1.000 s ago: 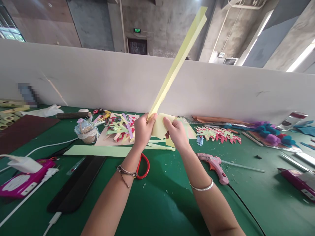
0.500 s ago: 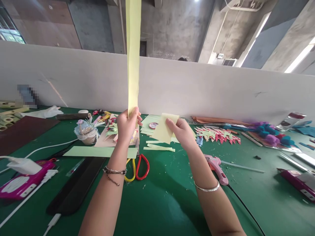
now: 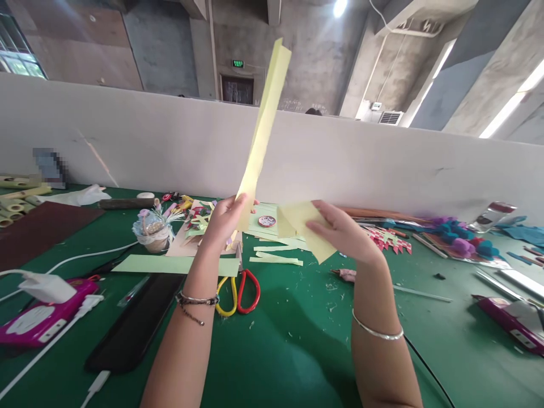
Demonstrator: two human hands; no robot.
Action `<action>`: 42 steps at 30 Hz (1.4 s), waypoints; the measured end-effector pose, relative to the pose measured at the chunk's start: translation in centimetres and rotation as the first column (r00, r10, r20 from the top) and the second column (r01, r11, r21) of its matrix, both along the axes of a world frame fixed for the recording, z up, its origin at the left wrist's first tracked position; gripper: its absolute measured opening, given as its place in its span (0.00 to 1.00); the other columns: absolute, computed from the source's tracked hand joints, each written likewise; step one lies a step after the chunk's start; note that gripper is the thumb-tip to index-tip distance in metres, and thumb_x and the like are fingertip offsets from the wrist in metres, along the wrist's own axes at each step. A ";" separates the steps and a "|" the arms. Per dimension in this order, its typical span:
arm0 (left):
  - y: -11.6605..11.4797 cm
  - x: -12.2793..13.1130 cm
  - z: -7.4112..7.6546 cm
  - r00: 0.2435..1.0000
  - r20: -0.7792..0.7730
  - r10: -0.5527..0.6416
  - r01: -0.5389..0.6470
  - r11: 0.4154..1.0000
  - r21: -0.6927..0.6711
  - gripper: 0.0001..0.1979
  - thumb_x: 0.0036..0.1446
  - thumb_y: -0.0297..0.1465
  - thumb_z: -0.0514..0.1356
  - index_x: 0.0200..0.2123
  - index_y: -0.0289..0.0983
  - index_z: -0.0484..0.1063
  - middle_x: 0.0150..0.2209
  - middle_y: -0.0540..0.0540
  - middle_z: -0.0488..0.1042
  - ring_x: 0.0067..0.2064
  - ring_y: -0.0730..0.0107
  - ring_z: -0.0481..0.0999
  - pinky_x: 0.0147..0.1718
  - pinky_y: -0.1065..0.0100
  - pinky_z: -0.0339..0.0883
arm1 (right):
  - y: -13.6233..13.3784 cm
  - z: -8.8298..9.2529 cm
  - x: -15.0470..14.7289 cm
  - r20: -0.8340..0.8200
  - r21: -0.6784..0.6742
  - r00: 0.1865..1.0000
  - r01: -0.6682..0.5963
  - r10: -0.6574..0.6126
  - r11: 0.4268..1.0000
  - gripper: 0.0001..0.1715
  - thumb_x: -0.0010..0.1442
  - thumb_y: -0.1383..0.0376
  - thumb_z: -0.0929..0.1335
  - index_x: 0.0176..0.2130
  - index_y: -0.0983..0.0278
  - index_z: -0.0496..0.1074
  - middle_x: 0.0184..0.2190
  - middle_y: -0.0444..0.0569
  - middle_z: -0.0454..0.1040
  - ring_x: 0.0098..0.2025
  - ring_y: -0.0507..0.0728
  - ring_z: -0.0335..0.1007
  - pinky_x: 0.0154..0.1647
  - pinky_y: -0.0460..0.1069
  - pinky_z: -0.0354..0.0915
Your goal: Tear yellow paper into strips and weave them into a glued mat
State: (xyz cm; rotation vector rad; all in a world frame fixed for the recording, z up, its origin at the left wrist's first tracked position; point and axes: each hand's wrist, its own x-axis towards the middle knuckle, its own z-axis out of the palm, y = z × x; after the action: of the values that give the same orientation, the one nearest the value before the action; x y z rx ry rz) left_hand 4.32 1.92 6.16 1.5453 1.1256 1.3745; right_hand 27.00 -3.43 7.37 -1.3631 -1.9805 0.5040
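- Pot (image 3: 153,237): stands on the table (image 3: 293,351) well left of the left hand; a blue-and-white wrap surrounds it, and pale strands stick up from its mouth.
- Pink card (image 3: 178,242): lies flat, bearing a heap of coloured scraps (image 3: 198,222), partly hidden by the left hand.
- Left hand (image 3: 227,222): fingers closed, thumb pressing on the lower end of the yellow strip.
- Strip (image 3: 264,124): rises above the left hand, creased lengthwise and leaning right, its top higher than the partition (image 3: 170,141).
- Scissors (image 3: 242,286): on the table beside the left forearm, handles toward the person.
- Disc (image 3: 267,221): on pale paper, between the hands.
- Sheet (image 3: 312,224): yellow and bent, reaching left and down from the right hand.
- Right hand (image 3: 346,231): half-curled, the sheet's right edge between thumb and fingers.
- Glue gun (image 3: 346,275): partly hidden behind the right forearm.
- Jar (image 3: 493,216): tilted, far right; its contents are unclear.
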 end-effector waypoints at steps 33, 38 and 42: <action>-2.0 -3.3 2.9 0.951 0.309 0.028 -0.118 0.953 0.278 0.07 0.54 0.34 0.55 0.28 0.39 0.70 0.15 0.57 0.52 0.15 0.80 0.51 0.19 0.72 0.53 | 13.7 -2.8 0.8 0.465 -0.036 0.865 0.231 -0.189 0.972 0.16 0.54 0.69 0.60 0.39 0.68 0.73 0.38 0.56 0.74 0.37 0.55 0.68 0.34 0.46 0.60; -6.0 -4.5 5.8 0.825 0.548 0.137 -0.358 0.877 0.320 0.08 0.53 0.29 0.52 0.26 0.40 0.70 0.12 0.59 0.48 0.12 0.80 0.41 0.17 0.71 0.52 | 9.5 2.5 -5.4 0.332 0.201 0.943 -0.073 0.002 0.977 0.15 0.58 0.65 0.59 0.38 0.64 0.73 0.34 0.49 0.73 0.36 0.54 0.66 0.36 0.47 0.59; -8.0 -4.1 6.5 0.851 0.494 0.176 -0.383 0.852 0.356 0.09 0.53 0.29 0.53 0.24 0.40 0.70 0.10 0.60 0.47 0.10 0.83 0.40 0.16 0.71 0.48 | 7.1 3.9 -10.3 -0.072 0.116 0.886 -0.449 0.458 0.886 0.14 0.59 0.61 0.60 0.38 0.65 0.71 0.28 0.45 0.70 0.31 0.50 0.64 0.29 0.44 0.59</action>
State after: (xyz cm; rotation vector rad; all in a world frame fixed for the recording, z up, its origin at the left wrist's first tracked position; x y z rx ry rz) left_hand 0.21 -6.11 12.71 1.2715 0.8031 2.1874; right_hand 16.70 3.64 11.24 -0.7892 -2.2135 0.6628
